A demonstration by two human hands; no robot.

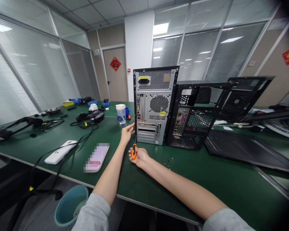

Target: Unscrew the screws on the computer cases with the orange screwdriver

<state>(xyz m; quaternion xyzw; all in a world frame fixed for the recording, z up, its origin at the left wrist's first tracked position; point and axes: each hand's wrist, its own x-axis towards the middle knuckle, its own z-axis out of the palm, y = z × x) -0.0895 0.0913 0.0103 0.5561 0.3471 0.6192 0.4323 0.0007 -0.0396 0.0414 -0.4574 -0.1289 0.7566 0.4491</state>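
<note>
A silver computer case (154, 106) stands upright on the green table (207, 179), its rear panel facing me. My left hand (127, 131) reaches the case's lower left rear edge, fingers pinched there on something I cannot make out. My right hand (138, 156) is closed on an orange-handled screwdriver (134, 150), whose thin shaft points up toward that same edge. A few small screws (168, 160) lie on the table just right of my right hand.
An open black case frame (197, 115) stands right of the silver case, with a black side panel (245, 147) lying flat beyond. A phone (96, 158), white device (60, 152), cables, headset (14, 126) and plastic cup (121, 113) sit left. A teal bin (71, 205) stands below the table edge.
</note>
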